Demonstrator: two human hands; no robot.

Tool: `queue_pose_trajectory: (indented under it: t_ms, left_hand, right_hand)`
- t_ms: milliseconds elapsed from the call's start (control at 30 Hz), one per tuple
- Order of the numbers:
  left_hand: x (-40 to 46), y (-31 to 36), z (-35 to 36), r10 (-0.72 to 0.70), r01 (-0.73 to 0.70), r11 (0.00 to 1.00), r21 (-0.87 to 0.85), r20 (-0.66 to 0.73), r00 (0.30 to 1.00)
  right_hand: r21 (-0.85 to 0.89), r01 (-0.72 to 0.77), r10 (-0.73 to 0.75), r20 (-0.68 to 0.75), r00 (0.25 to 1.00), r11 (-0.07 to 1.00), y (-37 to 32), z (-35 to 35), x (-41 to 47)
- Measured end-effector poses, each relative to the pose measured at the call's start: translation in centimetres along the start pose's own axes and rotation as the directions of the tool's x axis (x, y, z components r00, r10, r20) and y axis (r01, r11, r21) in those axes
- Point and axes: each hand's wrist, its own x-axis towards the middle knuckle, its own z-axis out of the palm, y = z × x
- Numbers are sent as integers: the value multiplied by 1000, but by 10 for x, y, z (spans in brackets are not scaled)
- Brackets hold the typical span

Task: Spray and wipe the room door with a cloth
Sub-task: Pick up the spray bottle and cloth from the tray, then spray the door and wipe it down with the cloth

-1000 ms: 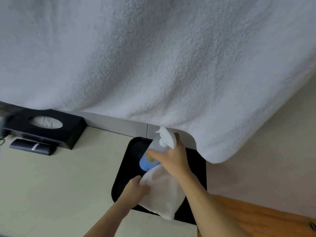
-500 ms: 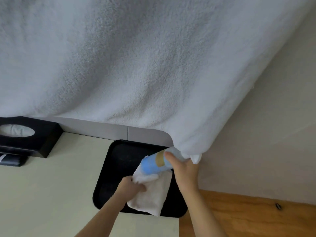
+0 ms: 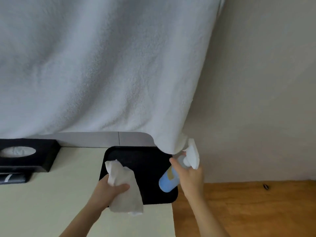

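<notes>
My left hand (image 3: 109, 189) grips a crumpled white cloth (image 3: 123, 187), lifted above the left part of a black tray (image 3: 148, 168). My right hand (image 3: 191, 180) holds a spray bottle (image 3: 171, 178) with a blue body and a white trigger head, tilted with its head up and to the right, over the tray's right edge. No door is in view.
A large white towel (image 3: 102, 65) hangs across most of the view and hides what is behind it. The tray lies on a cream table (image 3: 42, 202) with a black tissue box (image 3: 25, 154) at the left. At right are a beige wall (image 3: 256, 100) and wooden floor (image 3: 248, 207).
Both hands have lifted off the tray and parted: the left carried the cloth to the left, the right swung the bottle to the right. The view has turned to the right.
</notes>
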Motion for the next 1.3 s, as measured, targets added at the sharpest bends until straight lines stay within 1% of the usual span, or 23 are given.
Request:
queue_pose_trajectory:
  t_ms: [67, 133, 267, 367, 500, 600, 733, 800, 900, 967, 1033, 1133, 1233, 1300]
  left_hand:
    - [-19, 14, 4, 48, -49, 999, 15, 42, 998]
    - [-39, 27, 12, 85, -88, 996, 31, 103, 991]
    - [-65, 44, 41, 149, -175, 979, 107, 210, 966]
    - [-86, 65, 74, 188, -249, 951, 181, 300, 935]
    - [-114, 92, 129, 216, -286, 952, 108, 425, 879]
    - [-130, 111, 188, 244, -330, 938, 107, 472, 847]
    - [-147, 140, 282, 328, -452, 884, 117, 532, 781]
    - [-157, 157, 333, 351, -497, 859, 124, 564, 747]
    - [-178, 185, 409, 342, -528, 838, 139, 621, 706]
    - [-191, 203, 460, 370, -596, 783, 176, 639, 674]
    - [-200, 218, 508, 413, -664, 726, 177, 661, 627]
    - [-210, 236, 575, 470, -733, 666, 135, 687, 554]
    - [-218, 251, 638, 517, -777, 629, 25, 733, 442]
    - [-219, 261, 682, 540, -823, 566, -53, 778, 322]
  right_hand:
    - [31, -95, 97, -44, 994, 995, 2, -8, -13]
    - [33, -114, 116, -96, 989, 993, 5, -20, -26]
    - [44, -67, 74, -198, 977, 997, -2, -57, -48]
    - [73, 3, 12, -213, 977, 997, -11, -96, -61]
    - [175, 20, 37, -316, 948, 984, -23, -164, -65]
    - [215, 47, 44, -402, 915, 975, -27, -231, -60]
    - [250, 86, 46, -480, 876, 964, -28, -324, -53]
    - [263, 105, 45, -507, 860, 959, -25, -374, -45]
    - [247, 97, 52, -534, 844, 964, -17, -450, -30]
    - [229, 102, 42, -548, 836, 968, -11, -497, -20]
    - [203, 117, 21, -572, 820, 972, -5, -542, -9]
    - [159, 127, 0, -625, 780, 979, 5, -604, 7]
    - [128, 117, 2, -683, 731, 985, 14, -658, 23]
    - [121, 95, 22, -723, 691, 988, 23, -688, 37]
